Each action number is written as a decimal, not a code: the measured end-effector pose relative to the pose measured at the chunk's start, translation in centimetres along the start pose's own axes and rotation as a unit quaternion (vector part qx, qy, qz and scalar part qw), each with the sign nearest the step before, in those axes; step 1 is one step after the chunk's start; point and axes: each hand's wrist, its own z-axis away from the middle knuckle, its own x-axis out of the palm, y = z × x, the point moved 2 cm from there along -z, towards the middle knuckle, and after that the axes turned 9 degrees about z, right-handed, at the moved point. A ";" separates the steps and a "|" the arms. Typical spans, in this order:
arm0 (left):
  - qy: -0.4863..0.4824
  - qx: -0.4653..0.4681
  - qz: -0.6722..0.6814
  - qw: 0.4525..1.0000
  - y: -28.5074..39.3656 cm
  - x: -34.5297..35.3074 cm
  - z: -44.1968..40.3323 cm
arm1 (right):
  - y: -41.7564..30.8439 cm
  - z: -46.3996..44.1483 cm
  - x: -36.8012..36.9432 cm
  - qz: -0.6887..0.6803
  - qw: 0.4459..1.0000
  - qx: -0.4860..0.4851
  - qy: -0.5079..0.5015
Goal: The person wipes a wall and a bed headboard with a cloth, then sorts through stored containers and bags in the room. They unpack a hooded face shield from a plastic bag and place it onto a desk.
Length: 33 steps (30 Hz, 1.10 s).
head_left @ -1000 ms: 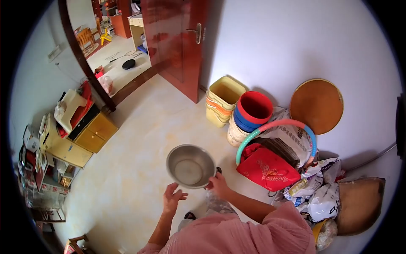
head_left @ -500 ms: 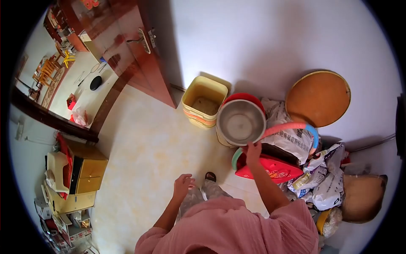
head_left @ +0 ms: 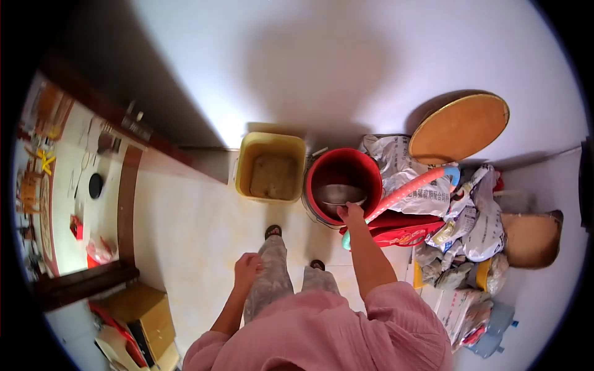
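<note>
My right hand (head_left: 351, 211) grips the rim of a grey metal basin (head_left: 339, 193), which is tilted down inside a red bucket (head_left: 375, 174). The bucket's contents beneath the basin are hidden. My left hand (head_left: 249, 266) hangs beside my left thigh with its fingers curled in; I see nothing in it. Left of the red bucket stands a square yellow bucket (head_left: 246, 142). To the right, a red bag (head_left: 405, 232) lies close to my right forearm, by a pink and blue foam-like tube (head_left: 408, 188).
A round orange-brown board (head_left: 461, 128) leans on the wall. White printed sacks (head_left: 417, 191) and plastic bags (head_left: 482, 229) are piled at right, near a brown padded piece (head_left: 533, 238) and a water jug (head_left: 492, 331). A doorway (head_left: 129, 204) and a wooden cabinet (head_left: 151, 321) are at left.
My right hand has lowered the basin from above the red bucket into it, tilting it. I have stepped nearer to the buckets, and my view has shifted. My left hand is more curled.
</note>
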 end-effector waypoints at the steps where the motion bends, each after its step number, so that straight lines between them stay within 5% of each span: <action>1: 0.012 -0.003 -0.007 1.000 1.1 -1.1 -1.1 | 0.6 -0.7 0.5 -0.034 0.999 0.020 0.008; 6: 0.034 -0.022 -0.056 0.998 2.0 -3.8 -4.4 | -0.4 2.9 1.5 -0.098 0.990 0.101 -0.018; 10: -0.056 -0.028 -0.101 0.993 2.2 0.1 -6.0 | -1.2 7.3 -1.8 -0.087 0.982 0.055 -0.159; 12: -0.118 -0.022 -0.123 0.985 2.1 4.0 -6.4 | -2.0 12.1 -4.6 -0.073 0.989 0.011 -0.128; 17: -0.239 -0.004 -0.165 0.957 0.7 15.3 -3.3 | 3.7 18.9 -20.1 -0.049 0.997 -0.019 -0.051; 21: -0.329 0.042 -0.278 0.901 -3.1 23.1 2.8 | 17.2 21.6 -37.2 0.040 0.989 -0.077 0.117; 23: -0.379 0.023 -0.317 0.869 -6.6 26.7 6.7 | 21.8 25.2 -45.3 0.339 0.906 -0.069 0.244; 25: -0.440 -0.020 -0.286 0.851 -11.9 29.1 9.8 | 27.7 27.7 -53.1 0.488 0.800 -0.135 0.322; 27: -0.496 -0.055 -0.291 0.816 -16.7 31.6 13.0 | 28.1 33.0 -57.9 0.387 0.877 0.064 0.278; 33: -0.610 0.036 -0.407 0.679 -24.9 38.7 21.9 | 34.5 33.1 -69.5 0.377 0.872 0.103 0.293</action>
